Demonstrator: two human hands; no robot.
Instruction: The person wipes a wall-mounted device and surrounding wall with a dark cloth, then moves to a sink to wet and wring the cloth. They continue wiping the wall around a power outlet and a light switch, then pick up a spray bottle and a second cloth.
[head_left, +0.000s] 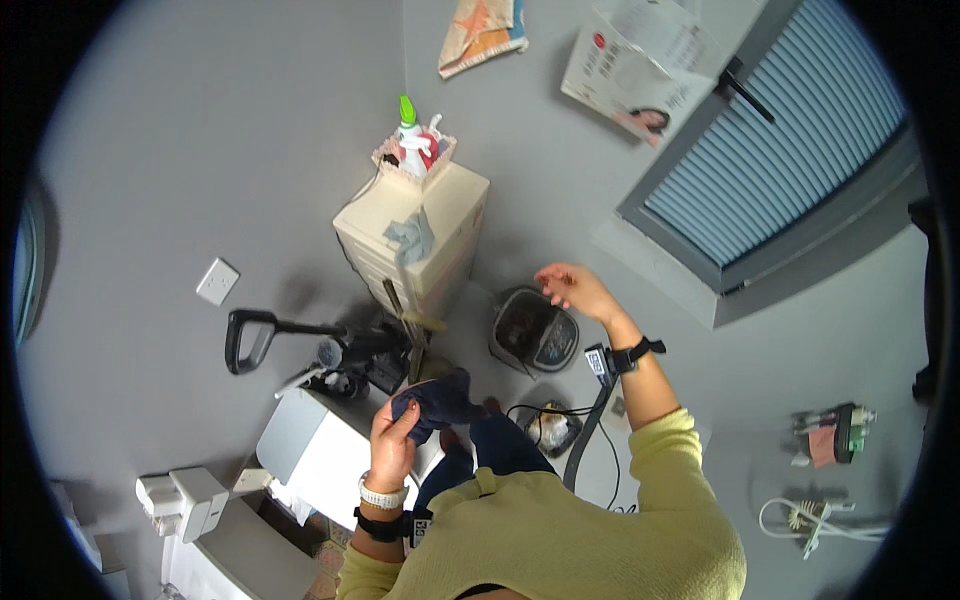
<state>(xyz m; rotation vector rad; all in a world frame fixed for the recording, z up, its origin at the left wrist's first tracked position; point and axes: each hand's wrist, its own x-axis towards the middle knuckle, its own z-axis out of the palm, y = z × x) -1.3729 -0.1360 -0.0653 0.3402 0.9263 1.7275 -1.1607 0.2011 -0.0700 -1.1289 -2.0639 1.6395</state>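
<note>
My left hand (393, 442) grips a dark navy cloth (439, 403), thumb on top, and the cloth hangs to the right in front of my legs. Raised on the right, my right hand (574, 291) holds nothing, its fingers loosely curled and apart. Below and beside it on the floor stands a dark foot-spa-like tub (534, 330) with a control panel. A black cable runs from the strap unit on my right wrist.
A cream cabinet (442, 232) bears a basket (414, 169) of spray bottles and a grey-blue cloth (411, 237). Near my left hand are a black-handled vacuum cleaner (300, 330) and a white bin-like container (330, 450). A small waste bin (574, 436) and a blind-covered window (780, 142) lie right.
</note>
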